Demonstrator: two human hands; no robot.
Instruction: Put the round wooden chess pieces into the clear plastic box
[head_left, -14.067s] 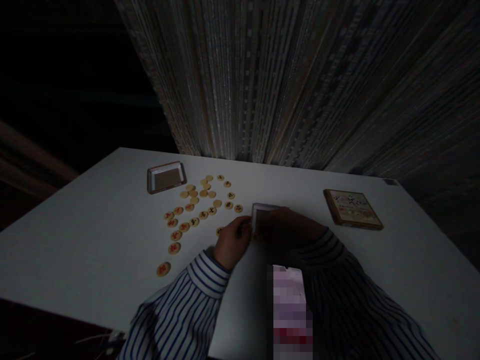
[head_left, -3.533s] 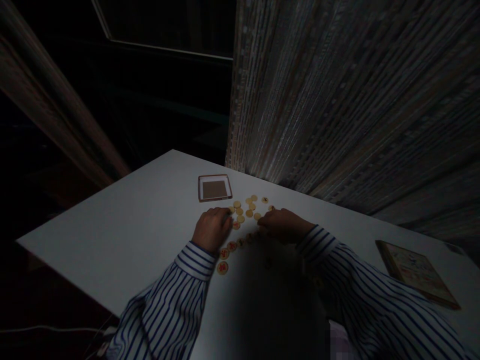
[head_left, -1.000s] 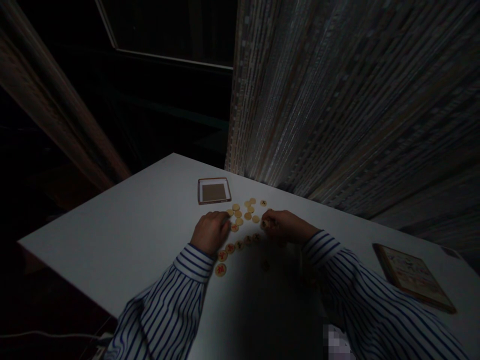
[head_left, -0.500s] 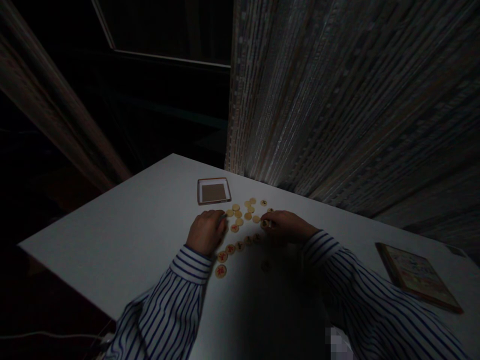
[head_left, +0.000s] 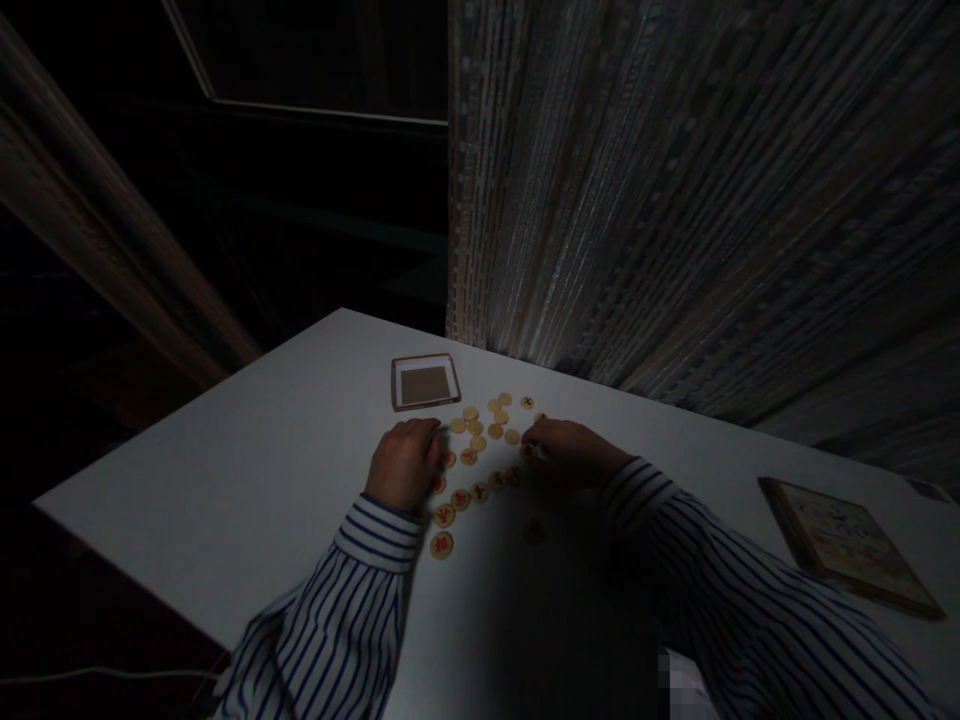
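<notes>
Between my hands lie round Chinese chess pieces on the white table [head_left: 225,450]. My right hand [head_left: 574,450] pinches a chess piece [head_left: 526,452] at its fingertips. My left hand [head_left: 403,465] rests at the left of the pieces with fingers curled; what it holds, if anything, is hidden. Beside it lie red-marked pieces [head_left: 444,515], two of them partly covered by the fingers. A curved row continues rightward with black-marked pieces [head_left: 496,481]. Several blank-faced pieces [head_left: 502,418] are grouped behind. One shadowed piece [head_left: 533,531] sits apart, nearer me.
A shallow open box [head_left: 394,385] with a brown bottom stands beyond my left hand. On the right lies a flat, picture-covered box or board [head_left: 847,545]. A string curtain [head_left: 570,200] hangs along the table's far edge. The room is dim.
My left hand has shifted slightly left, uncovering red-marked pieces beside its fingers. My right hand, still pinching a piece, has moved a little left. The view has turned slightly.
</notes>
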